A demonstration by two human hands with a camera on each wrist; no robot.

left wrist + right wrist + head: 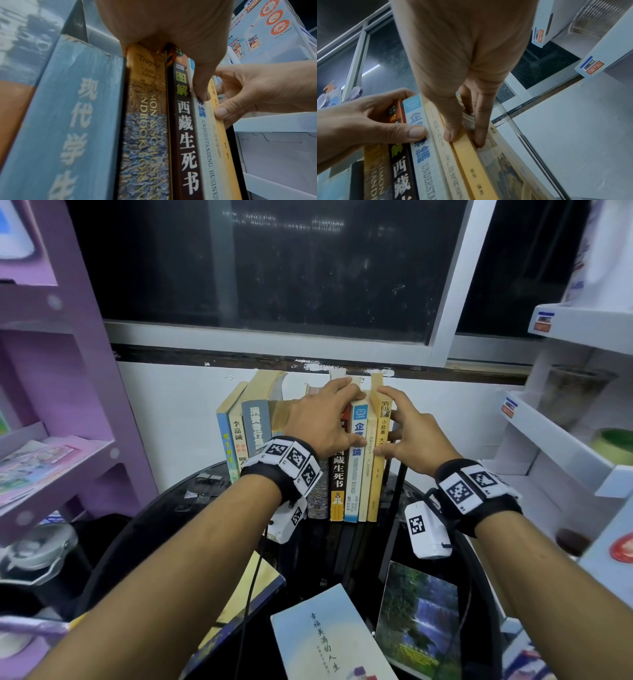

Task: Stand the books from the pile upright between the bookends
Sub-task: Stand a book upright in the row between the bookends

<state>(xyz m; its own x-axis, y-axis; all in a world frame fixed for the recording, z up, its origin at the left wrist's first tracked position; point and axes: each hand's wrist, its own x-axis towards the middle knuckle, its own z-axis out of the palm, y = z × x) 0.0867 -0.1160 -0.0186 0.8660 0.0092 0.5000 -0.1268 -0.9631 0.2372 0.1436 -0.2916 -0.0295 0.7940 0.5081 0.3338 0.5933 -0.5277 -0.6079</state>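
Note:
Several books stand upright in a row (253, 426) on a round black table (346, 546) against the wall. My left hand (344, 419) curls over the tops of the middle books, its thumb (416, 132) pressing the spine of a blue-and-white book (354, 484). My right hand (387, 433) pinches the yellow book (378, 484) at the row's right end, thumb (452, 136) on the spine and fingers flat on its right cover. A thin black bookend (399, 484) stands just right of it. The left bookend is hidden. Loose books lie flat in front: a pale blue one (329, 635) and a waterfall-cover one (421, 618).
A purple shelf unit (68, 371) stands close on the left and a white shelf unit (565, 446) on the right. A dark window (274, 268) and white wall are behind the row. Another flat book (246, 590) lies at the table's front left.

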